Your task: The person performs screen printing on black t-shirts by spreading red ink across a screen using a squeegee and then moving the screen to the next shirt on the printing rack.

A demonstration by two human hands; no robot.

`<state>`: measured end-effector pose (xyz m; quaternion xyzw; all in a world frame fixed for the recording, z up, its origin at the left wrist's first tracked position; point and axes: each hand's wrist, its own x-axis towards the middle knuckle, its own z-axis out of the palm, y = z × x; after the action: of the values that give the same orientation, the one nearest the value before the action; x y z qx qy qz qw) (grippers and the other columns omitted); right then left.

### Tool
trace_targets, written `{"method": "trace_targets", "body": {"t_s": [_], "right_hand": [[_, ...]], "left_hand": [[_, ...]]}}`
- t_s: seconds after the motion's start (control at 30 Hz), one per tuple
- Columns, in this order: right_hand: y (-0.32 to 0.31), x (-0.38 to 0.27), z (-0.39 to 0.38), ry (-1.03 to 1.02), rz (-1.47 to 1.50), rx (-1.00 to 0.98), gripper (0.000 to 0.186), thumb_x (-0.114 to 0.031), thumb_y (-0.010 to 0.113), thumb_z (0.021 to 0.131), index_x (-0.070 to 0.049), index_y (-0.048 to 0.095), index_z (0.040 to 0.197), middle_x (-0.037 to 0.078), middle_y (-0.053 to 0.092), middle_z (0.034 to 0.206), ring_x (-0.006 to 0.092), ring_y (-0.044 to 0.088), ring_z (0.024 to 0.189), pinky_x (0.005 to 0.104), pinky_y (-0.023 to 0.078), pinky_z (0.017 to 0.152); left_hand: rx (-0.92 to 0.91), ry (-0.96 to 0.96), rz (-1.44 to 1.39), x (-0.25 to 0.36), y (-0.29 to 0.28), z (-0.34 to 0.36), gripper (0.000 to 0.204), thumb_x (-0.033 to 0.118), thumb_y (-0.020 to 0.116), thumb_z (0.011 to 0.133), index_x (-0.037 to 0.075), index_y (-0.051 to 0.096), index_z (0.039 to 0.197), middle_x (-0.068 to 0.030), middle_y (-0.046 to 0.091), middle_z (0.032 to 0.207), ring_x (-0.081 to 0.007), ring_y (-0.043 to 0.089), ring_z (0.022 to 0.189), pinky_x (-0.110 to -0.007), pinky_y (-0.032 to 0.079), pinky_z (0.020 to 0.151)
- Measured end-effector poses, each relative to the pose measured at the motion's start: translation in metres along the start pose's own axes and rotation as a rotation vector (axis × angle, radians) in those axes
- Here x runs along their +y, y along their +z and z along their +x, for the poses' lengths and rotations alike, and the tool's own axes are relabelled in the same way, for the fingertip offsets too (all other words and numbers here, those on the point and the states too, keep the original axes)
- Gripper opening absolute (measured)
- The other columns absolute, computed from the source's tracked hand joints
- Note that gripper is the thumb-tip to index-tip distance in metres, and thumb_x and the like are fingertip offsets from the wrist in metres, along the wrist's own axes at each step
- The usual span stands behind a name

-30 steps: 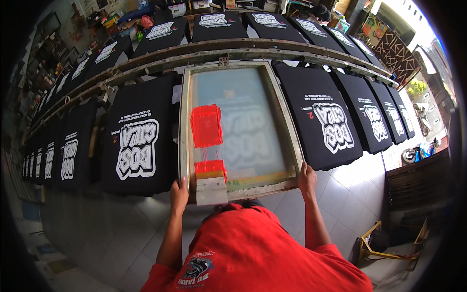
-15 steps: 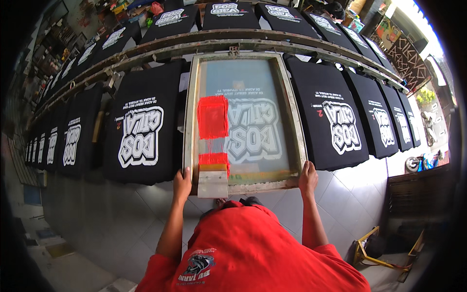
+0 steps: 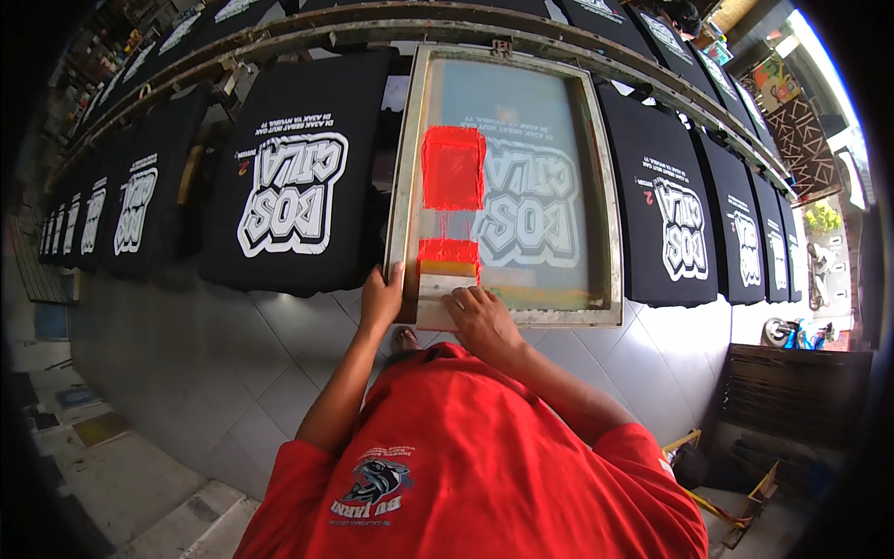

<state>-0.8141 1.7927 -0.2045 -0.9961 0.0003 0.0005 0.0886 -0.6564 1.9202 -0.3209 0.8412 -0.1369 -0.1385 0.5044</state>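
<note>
A framed printing screen (image 3: 610, 214) lies over a black shirt, whose white print shows through the mesh. Bright red ink (image 3: 453, 168) forms a block on the left part of the mesh, with a second band nearer me. A squeegee (image 3: 438, 300) with a pale handle rests in that near band, its handle over the frame's near edge. My left hand (image 3: 380, 296) grips the frame's near left corner. My right hand (image 3: 482, 317) is on the squeegee handle, fingers curled over its right side.
Black shirts with white prints, such as this left one (image 3: 289, 177) and this right one (image 3: 666, 196), line both sides. A metal rail (image 3: 354, 56) runs behind the screen, with more shirts beyond. A yellow-framed object (image 3: 745, 503) stands on the tiled floor at lower right.
My right hand has left the frame's near right corner and taken hold of the squeegee handle. My left hand stays on the frame. The whole view has shifted, placing the screen farther right and up.
</note>
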Motion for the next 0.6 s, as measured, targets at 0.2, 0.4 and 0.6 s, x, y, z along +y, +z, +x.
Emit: {"method": "trace_targets", "body": {"t_s": [0.2, 0.4, 0.6], "right_hand": [[-0.011, 0.007, 0.034, 0.191, 0.013, 0.232, 0.028, -0.011, 0.058, 0.074, -0.007, 0.061, 0.102, 0.011, 0.061, 0.098, 0.0299, 0.059, 0.091, 0.0412, 0.049, 0.08], [-0.048, 0.014, 0.07, 0.346, 0.025, 0.081, 0.021, -0.006, 0.055, 0.074, -0.011, 0.067, 0.091, 0.009, 0.065, 0.086, 0.0296, 0.062, 0.084, 0.0422, 0.051, 0.07], [-0.004, -0.006, 0.031, 0.184, -0.011, 0.345, 0.014, -0.007, 0.058, 0.073, -0.009, 0.064, 0.086, 0.011, 0.065, 0.082, 0.0313, 0.063, 0.081, 0.0409, 0.051, 0.07]], "left_hand": [[-0.121, -0.04, -0.166, 0.011, -0.004, -0.003, 0.05, 0.04, 0.053, 0.092, -0.009, 0.059, 0.098, -0.0283, 0.065, 0.087, -0.0424, 0.063, 0.087, -0.045, 0.048, 0.076], [-0.134, 0.008, -0.174, 0.009, -0.01, -0.002, 0.049, 0.041, 0.051, 0.093, -0.007, 0.056, 0.098, -0.0281, 0.063, 0.087, -0.0427, 0.062, 0.085, -0.046, 0.047, 0.075], [-0.157, 0.004, -0.14, 0.008, -0.009, 0.001, 0.046, 0.039, 0.051, 0.094, -0.007, 0.056, 0.1, -0.0274, 0.063, 0.089, -0.0427, 0.062, 0.086, -0.046, 0.047, 0.075]]}}
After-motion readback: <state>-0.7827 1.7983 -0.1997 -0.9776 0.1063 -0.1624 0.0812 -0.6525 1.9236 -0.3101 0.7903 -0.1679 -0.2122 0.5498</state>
